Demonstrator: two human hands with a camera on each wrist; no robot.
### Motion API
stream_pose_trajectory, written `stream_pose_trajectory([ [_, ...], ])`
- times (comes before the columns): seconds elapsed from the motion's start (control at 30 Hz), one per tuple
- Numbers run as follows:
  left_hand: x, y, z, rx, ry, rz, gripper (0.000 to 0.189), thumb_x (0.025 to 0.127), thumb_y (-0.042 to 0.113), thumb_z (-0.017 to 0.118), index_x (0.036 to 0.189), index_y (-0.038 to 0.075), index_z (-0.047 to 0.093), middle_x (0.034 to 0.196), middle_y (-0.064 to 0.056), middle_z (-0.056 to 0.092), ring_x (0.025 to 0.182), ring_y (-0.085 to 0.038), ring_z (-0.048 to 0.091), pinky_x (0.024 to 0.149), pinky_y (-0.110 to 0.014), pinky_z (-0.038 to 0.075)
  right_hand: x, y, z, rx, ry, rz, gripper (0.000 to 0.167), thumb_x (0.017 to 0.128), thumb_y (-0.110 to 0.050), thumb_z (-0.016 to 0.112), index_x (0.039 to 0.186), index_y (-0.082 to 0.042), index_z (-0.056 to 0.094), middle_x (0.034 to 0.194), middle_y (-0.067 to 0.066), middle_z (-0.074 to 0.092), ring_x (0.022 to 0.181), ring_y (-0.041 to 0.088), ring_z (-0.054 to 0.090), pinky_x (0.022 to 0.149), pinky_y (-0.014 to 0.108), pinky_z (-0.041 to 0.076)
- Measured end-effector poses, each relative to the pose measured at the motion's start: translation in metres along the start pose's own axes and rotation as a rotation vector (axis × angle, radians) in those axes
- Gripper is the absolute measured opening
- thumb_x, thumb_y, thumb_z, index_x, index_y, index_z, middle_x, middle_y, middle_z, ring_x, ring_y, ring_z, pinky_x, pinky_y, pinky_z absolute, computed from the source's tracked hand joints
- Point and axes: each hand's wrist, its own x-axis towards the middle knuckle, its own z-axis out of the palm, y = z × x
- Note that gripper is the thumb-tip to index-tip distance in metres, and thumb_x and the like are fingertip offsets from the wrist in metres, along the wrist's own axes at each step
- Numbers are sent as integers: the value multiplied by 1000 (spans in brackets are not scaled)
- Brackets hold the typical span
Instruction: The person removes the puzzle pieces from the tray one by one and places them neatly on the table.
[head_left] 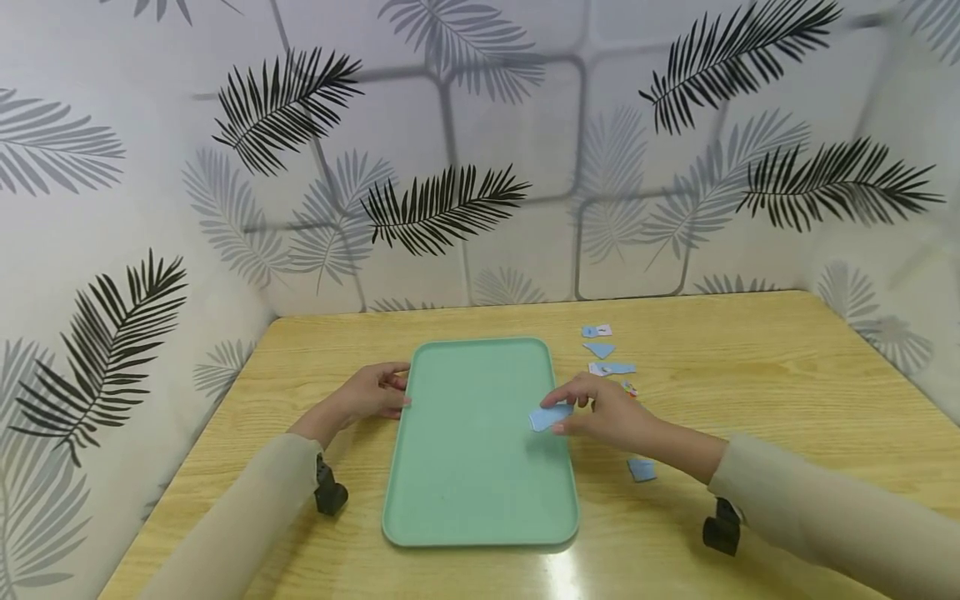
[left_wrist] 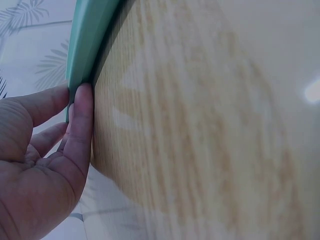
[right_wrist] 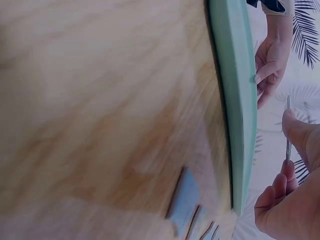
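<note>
A pale green tray (head_left: 480, 475) lies on the wooden table. My left hand (head_left: 371, 392) pinches its left rim between thumb and fingers, as the left wrist view shows with the tray's edge (left_wrist: 92, 40). Over the tray's right side, my right hand (head_left: 611, 410) holds a flat light blue puzzle piece (head_left: 550, 417) between thumb and fingertips. That piece (right_wrist: 288, 145) appears edge-on in the right wrist view, raised above the tray. Nearest the right wrist on the table is another blue piece (head_left: 642, 470).
Right of the tray, more flat pieces lie in a loose column: a blue one with a picture (head_left: 597, 331), a triangular one (head_left: 600, 350), a long one (head_left: 612, 368) and a multicoloured one (head_left: 629, 387). A leaf-patterned wall covering (head_left: 517, 242) rises behind the table (head_left: 765, 358).
</note>
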Motion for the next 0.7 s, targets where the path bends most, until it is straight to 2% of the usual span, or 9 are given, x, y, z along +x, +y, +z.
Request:
stream_pose_trajectory([
  [0.3, -2, 3, 2, 11, -17, 14, 65, 93, -3, 62, 150, -2, 31, 115, -19, 48, 90, -22, 58, 79, -35, 57, -31, 13, -19, -8, 39, 30, 28, 78, -15, 82, 106, -14, 75, 92, -3, 57, 81, 23, 45, 62, 26, 40],
  [0.43, -1, 4, 2, 15, -22, 14, 65, 92, -3, 62, 150, -2, 31, 116, -19, 48, 90, -22, 57, 79, -35, 57, -45, 17, -26, 11, 40, 41, 28, 79, -16, 81, 107, -13, 74, 91, 0, 57, 83, 28, 45, 59, 24, 38],
  [0.5, -1, 4, 2, 18, -18, 10, 65, 92, -3, 63, 150, -2, 31, 115, -19, 48, 89, -22, 57, 79, -35, 57, -51, 18, -29, 21, 52, 35, 28, 79, -17, 81, 107, -12, 74, 95, 0, 62, 96, 34, 50, 59, 24, 37],
  [0.57, -2, 4, 2, 17, -13, 6, 65, 92, -3, 63, 149, -1, 32, 114, -18, 48, 89, -22, 57, 78, -34, 57, -57, 19, -30, 27, 59, 33, 28, 79, -17, 80, 106, -12, 74, 98, 1, 64, 96, 36, 50, 58, 24, 37],
  [0.67, -2, 4, 2, 16, -8, 4, 66, 91, -4, 63, 149, -1, 32, 113, -18, 48, 88, -22, 57, 78, -34, 57, -68, 21, -33, 31, 62, 42, 28, 79, -17, 80, 106, -12, 74, 95, 2, 63, 95, 30, 51, 59, 24, 38],
  [0.7, -2, 4, 2, 18, -9, 6, 66, 91, -3, 63, 149, -2, 32, 113, -18, 48, 88, -22, 57, 78, -34, 57, -72, 22, -34, 35, 60, 52, 28, 79, -17, 80, 106, -12, 74, 93, 2, 61, 88, 26, 49, 59, 24, 38],
])
